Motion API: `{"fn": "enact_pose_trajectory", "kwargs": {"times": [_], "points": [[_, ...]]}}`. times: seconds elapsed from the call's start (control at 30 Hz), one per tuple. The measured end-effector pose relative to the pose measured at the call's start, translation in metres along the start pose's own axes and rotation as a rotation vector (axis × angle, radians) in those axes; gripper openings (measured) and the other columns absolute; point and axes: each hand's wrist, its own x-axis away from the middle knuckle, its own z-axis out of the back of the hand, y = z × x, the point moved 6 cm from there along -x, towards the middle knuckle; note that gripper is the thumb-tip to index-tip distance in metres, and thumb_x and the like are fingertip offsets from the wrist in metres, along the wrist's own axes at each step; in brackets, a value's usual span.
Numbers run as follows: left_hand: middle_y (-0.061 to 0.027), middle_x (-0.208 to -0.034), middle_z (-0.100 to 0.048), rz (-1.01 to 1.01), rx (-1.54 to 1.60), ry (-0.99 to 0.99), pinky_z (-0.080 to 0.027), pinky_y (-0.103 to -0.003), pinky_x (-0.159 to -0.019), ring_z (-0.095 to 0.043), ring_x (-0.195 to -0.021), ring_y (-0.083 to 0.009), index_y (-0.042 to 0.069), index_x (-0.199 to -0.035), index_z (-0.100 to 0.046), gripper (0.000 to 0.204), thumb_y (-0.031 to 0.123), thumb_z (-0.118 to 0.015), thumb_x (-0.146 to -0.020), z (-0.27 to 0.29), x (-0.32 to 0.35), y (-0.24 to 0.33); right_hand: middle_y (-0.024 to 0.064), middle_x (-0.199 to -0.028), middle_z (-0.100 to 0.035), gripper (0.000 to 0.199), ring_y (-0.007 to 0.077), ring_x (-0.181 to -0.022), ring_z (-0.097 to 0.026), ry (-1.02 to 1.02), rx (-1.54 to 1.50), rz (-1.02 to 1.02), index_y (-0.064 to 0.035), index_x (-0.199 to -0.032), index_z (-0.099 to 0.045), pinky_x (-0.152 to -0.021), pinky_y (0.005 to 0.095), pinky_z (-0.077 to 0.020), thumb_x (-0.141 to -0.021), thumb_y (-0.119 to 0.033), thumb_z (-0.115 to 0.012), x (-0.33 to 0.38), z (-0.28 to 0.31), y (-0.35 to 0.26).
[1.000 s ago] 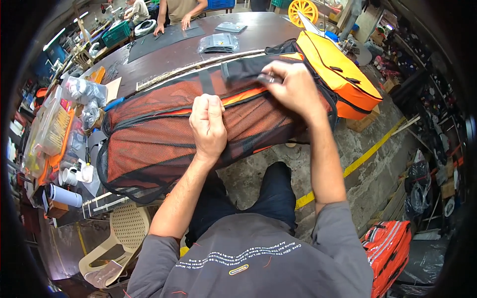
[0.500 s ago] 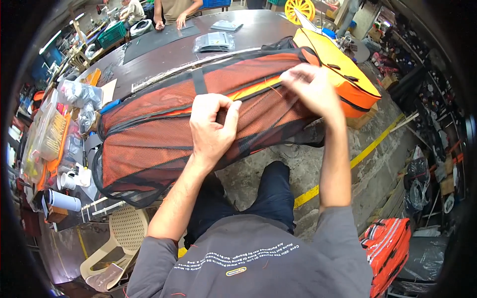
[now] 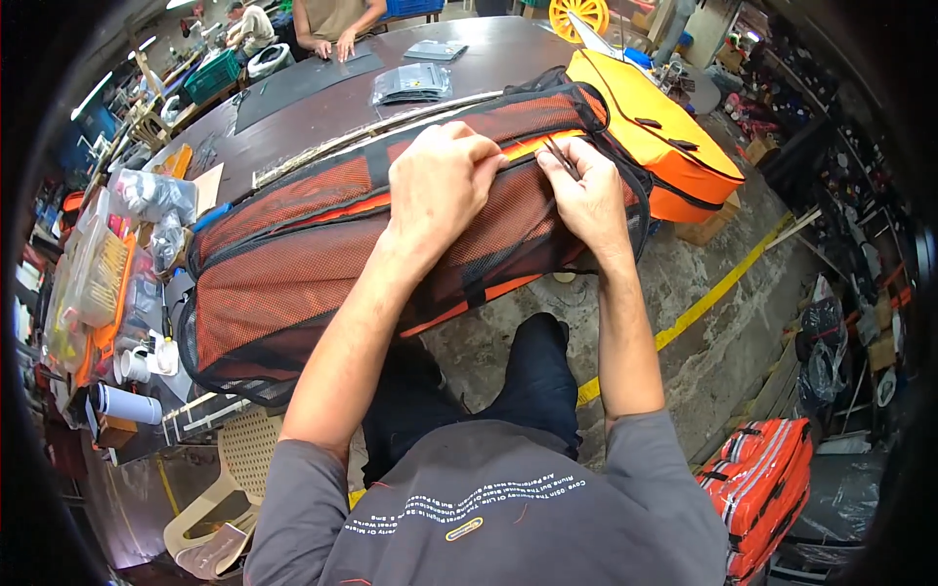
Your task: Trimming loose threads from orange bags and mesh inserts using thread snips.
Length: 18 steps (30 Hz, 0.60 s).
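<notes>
A long black mesh bag [image 3: 283, 288] with orange showing through lies across the table in front of me. Along its upper side runs a black-edged slit with a yellow-orange strip [image 3: 528, 146] visible inside. My left hand [image 3: 440, 181] rests over this slit, thumb and forefinger pinched together; whatever is between them is too small to make out. Close by on the right, my right hand [image 3: 588, 190] is closed around small dark thread snips [image 3: 559, 154], their points directed up toward the strip. A bright yellow-orange bag [image 3: 669, 122] sits against the mesh bag's right end.
Flat plastic packets [image 3: 412, 84] lie on the dark table [image 3: 322, 112]; another person's hands work on a black sheet [image 3: 293, 93] beyond. Clear boxes [image 3: 93, 278] crowd the left. A plastic chair [image 3: 244, 454] stands lower left, a red bag [image 3: 757, 488] lower right.
My left hand has moved up and right along the slit. My right hand has come down and turned, and the snips now show in it. The mesh bag has shifted slightly.
</notes>
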Motion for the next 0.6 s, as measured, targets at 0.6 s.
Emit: {"fn": "enact_pose_trajectory", "kwargs": {"times": [0.6], "points": [[-0.0117, -0.089, -0.081, 0.245, 0.449, -0.109, -0.060, -0.036, -0.079, -0.078, -0.082, -0.0183, 0.002, -0.109, -0.079, 0.020, 0.021, -0.072, -0.108, -0.034, -0.039, -0.033, 0.0193, -0.109, -0.080, 0.052, 0.0275, -0.096, -0.078, 0.027, 0.126, 0.030, 0.0013, -0.125, -0.069, -0.083, 0.0405, -0.0597, -0.098, -0.040, -0.084, -0.020, 0.021, -0.020]]}}
